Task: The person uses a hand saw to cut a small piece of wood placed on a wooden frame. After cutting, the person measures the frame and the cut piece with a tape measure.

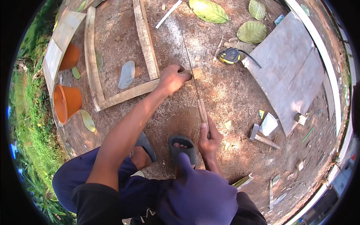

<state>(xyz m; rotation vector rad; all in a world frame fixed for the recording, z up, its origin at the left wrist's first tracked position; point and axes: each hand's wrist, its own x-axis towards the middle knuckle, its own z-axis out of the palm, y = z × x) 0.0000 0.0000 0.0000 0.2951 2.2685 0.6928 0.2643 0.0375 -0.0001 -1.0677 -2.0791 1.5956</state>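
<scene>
My left hand [173, 79] is closed around the end of a wooden bar [129, 94], which is part of a rough wooden frame on the ground. A short stub of the wood [197, 73] sticks out past my fingers. In my right hand [209, 140] is the wooden handle of a saw [202, 111]. Its long thin blade, seen edge-on, crosses the wood just right of my left fingertips and points away from me. The blade's teeth cannot be made out.
A tape measure [229, 56] lies beyond the saw, near a large grey board [287, 71]. A hammer [264, 137] rests on the dirt at right. Orange pots [68, 102] stand at far left beside a leaning panel [63, 33]. Large leaves [208, 10] are scattered about.
</scene>
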